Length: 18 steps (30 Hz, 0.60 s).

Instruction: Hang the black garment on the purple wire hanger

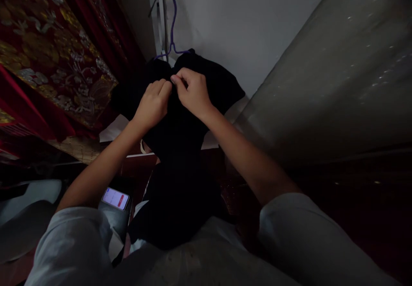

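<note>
A black short-sleeved garment [180, 140] hangs from a purple wire hanger [173, 28] against the wall, its lower part draped toward my lap. My left hand [153, 103] is closed on the cloth near the neckline, fingers curled down. Right beside it, my right hand [191, 89] pinches the same front part with thumb and index finger. The two hands nearly meet just below the collar. Whatever small detail lies between the fingertips is too dark to make out.
A red curtain with gold and silver embroidery [54, 50] hangs at the left. To the right stands a large surface under shiny, translucent sheeting [328, 88]. A lit phone [116, 198] lies at lower left, near a pale chair-like object [28, 217]. A white pole [161, 16] runs up behind the hanger.
</note>
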Each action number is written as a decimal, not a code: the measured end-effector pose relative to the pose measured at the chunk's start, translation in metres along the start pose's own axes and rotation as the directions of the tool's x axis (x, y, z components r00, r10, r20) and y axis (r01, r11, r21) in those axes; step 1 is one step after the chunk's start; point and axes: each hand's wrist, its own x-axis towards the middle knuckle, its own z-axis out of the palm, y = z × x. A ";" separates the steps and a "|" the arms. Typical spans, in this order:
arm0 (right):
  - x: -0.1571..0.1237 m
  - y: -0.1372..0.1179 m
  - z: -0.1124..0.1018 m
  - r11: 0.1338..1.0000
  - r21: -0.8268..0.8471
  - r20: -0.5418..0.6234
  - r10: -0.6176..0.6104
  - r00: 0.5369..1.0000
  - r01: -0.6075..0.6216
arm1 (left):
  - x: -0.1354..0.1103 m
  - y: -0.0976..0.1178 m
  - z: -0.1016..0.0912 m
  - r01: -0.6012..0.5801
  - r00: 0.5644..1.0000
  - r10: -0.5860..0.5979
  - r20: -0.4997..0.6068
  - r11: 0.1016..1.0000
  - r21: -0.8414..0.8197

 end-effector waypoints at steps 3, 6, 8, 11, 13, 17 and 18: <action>0.006 0.005 -0.005 1.000 0.018 0.088 0.001 0.996 -0.002 | 0.007 -0.008 -0.003 -0.020 1.000 0.020 0.024 1.000 -0.001; 0.009 0.008 -0.013 0.999 0.011 0.164 -0.032 0.986 0.031 | 0.019 -0.010 -0.006 -0.035 0.999 0.035 0.015 0.999 -0.018; 0.010 0.009 -0.019 0.998 -0.009 0.170 -0.055 0.984 0.057 | 0.027 -0.005 -0.007 -0.045 0.999 0.045 0.012 0.999 -0.032; 0.014 0.008 -0.029 0.995 -0.054 0.099 -0.072 0.992 0.078 | 0.029 0.009 -0.007 -0.070 0.996 0.071 0.052 0.997 -0.020; 0.021 0.005 -0.040 0.992 -0.110 0.016 -0.059 0.998 0.060 | 0.019 0.019 -0.004 -0.099 0.988 0.097 0.124 0.995 0.011; 0.037 0.000 -0.074 0.974 -0.226 -0.233 -0.047 0.971 -0.007 | -0.022 0.031 0.008 -0.139 0.933 0.114 0.343 0.989 0.051; 0.039 0.002 -0.084 0.972 -0.235 -0.285 -0.058 0.957 -0.010 | -0.032 0.033 0.011 -0.130 0.920 0.102 0.380 0.990 0.051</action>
